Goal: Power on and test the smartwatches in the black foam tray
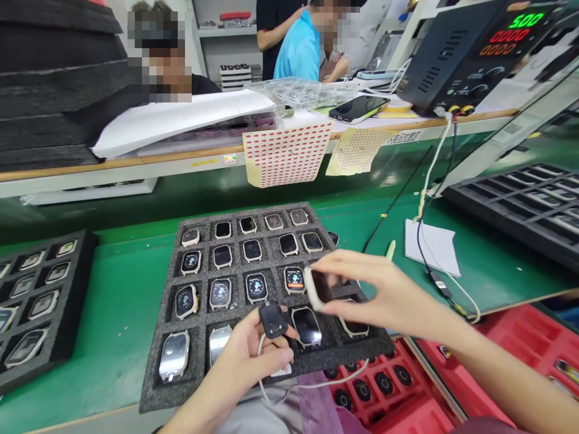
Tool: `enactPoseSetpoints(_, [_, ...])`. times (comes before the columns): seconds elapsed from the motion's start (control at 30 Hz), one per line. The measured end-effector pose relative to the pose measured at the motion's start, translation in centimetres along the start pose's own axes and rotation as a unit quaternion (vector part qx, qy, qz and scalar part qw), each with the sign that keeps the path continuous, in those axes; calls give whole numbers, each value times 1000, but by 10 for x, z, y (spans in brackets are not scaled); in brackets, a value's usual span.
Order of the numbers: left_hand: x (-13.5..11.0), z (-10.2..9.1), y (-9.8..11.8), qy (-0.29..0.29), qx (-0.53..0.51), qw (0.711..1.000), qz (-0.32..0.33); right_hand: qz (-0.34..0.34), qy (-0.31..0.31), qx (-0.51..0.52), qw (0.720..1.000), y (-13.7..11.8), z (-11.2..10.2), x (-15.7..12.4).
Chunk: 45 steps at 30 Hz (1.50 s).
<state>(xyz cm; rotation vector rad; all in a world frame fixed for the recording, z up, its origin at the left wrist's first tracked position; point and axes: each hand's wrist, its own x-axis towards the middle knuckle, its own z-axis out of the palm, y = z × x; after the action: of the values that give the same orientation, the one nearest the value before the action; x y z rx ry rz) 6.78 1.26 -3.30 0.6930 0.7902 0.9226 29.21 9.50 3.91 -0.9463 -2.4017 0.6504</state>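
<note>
A black foam tray (169, 386) lies on the green mat before me, its pockets filled with several smartwatch bodies, some with lit screens. My left hand (246, 358) pinches a small black square charging puck (273, 319) with a white cable (316, 383) trailing off it, just above the tray's front rows. My right hand (384, 289) holds a white-cased watch body (319, 286) by its edges, dark screen tilted, over the tray's right side. Puck and watch are a little apart.
A second foam tray of watches (34, 301) sits at the left. Red trays (511, 337) lie at the lower right, a dark empty tray (520, 202) at the right. A power supply (474, 54) and sticker sheets (284, 154) sit on the raised shelf. Other people sit behind it.
</note>
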Motion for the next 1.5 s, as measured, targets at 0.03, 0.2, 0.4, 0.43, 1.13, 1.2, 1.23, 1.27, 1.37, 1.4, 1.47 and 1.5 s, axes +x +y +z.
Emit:
enactPoseSetpoints(0.03, [0, 1, 1, -6, 1, 1000, -1, -26, -15, 23, 999, -9, 9, 1])
enactPoseSetpoints(0.2, [-3, 4, 6, -5, 7, 1000, 3, -68, -88, 20, 994, -24, 56, 9])
enactPoseSetpoints(0.4, [-2, 5, 5, -12, 12, 1000, 11, -89, -131, -6, 987, -20, 50, 12])
enactPoseSetpoints(0.43, [-1, 6, 5, -10, 14, 1000, 12, -94, -137, -11, 986, -20, 48, 12])
enactPoseSetpoints(1.13, [-4, 1, -4, -15, 41, 999, 30, -118, -66, 33, 990, -18, 62, 2])
enactPoseSetpoints(1.2, [-5, 1, -4, -17, 40, 999, 27, -116, -67, 31, 991, -18, 62, 2])
enactPoseSetpoints(1.23, [-5, 1, -4, -18, 40, 999, 27, -115, -69, 28, 991, -18, 61, 2])
enactPoseSetpoints(1.27, [-6, 1, -4, -20, 42, 999, 25, -115, -71, 25, 991, -18, 61, 2])
enactPoseSetpoints(1.37, [-5, 1, -4, -21, 47, 998, 21, -112, -75, 18, 991, -18, 60, 2])
enactPoseSetpoints(1.4, [-5, 1, -4, -20, 52, 998, 18, -111, -75, 18, 991, -18, 60, 1])
enactPoseSetpoints(1.47, [-5, 2, -4, -17, 64, 998, 12, -113, -73, 17, 991, -18, 61, 1])
enactPoseSetpoints(1.5, [-5, 2, -3, -14, 72, 997, 9, -114, -72, 16, 991, -19, 62, 1])
